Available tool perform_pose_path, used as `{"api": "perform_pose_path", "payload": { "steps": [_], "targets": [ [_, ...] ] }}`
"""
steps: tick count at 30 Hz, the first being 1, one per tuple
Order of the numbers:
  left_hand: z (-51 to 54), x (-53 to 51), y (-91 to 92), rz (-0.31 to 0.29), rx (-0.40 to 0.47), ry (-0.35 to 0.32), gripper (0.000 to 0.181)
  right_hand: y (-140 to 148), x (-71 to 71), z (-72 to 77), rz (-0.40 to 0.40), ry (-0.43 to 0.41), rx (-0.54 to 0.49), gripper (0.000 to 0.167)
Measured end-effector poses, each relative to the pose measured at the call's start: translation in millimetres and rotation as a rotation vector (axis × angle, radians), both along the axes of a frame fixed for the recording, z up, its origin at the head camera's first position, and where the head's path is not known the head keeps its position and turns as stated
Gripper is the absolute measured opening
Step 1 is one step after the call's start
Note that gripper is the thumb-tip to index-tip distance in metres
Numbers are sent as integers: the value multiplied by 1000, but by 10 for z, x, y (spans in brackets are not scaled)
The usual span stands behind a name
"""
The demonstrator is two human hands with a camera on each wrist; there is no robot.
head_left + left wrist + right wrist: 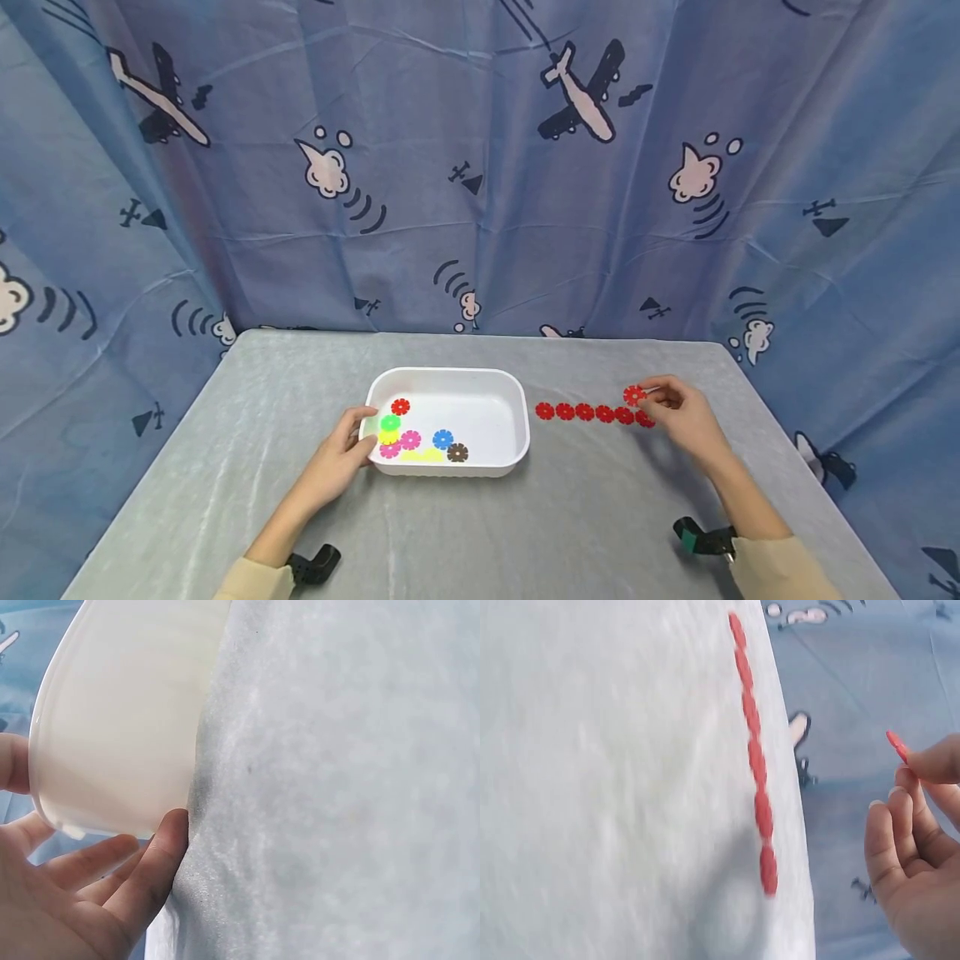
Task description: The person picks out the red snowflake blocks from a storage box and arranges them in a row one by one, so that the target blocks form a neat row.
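My left hand grips the left end of a white plastic tray, thumb over the rim and fingers against the outer wall, as the left wrist view shows. Inside lie a red disc, a green one, a blue one, a brown one, and pink and yellow ones. Thumb and fingertips of my right hand pinch a red notched plastic disc, held above the table. Below it, a row of several red discs lies edge to edge on the table, right of the tray.
A light grey cloth covers the table. Behind and at both sides hangs a blue curtain with airplane prints. Black wrist devices are worn on both forearms, at the cuffs of beige sleeves.
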State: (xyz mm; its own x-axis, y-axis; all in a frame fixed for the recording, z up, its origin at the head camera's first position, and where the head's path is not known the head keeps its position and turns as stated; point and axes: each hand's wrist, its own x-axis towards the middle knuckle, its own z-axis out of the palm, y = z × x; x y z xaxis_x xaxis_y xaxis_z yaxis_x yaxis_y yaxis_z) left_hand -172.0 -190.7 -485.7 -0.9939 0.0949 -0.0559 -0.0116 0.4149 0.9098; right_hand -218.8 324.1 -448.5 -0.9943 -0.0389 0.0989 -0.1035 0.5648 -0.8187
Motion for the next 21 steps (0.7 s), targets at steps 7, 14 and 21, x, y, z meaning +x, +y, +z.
{"api": "perform_pose_path", "payload": {
  "steps": [7,14,21],
  "targets": [
    [-12,-8,-6,-5,4,-5,42,285,-52,-56,-31,-35,17,37],
    [-9,-3,-3,5,-26,-25,43,496,-104,-171,-41,-138,80,34],
    [5,0,-4,-2,-31,-24,43,611,-162,-247,-24,-202,141,32]
  ]
}}
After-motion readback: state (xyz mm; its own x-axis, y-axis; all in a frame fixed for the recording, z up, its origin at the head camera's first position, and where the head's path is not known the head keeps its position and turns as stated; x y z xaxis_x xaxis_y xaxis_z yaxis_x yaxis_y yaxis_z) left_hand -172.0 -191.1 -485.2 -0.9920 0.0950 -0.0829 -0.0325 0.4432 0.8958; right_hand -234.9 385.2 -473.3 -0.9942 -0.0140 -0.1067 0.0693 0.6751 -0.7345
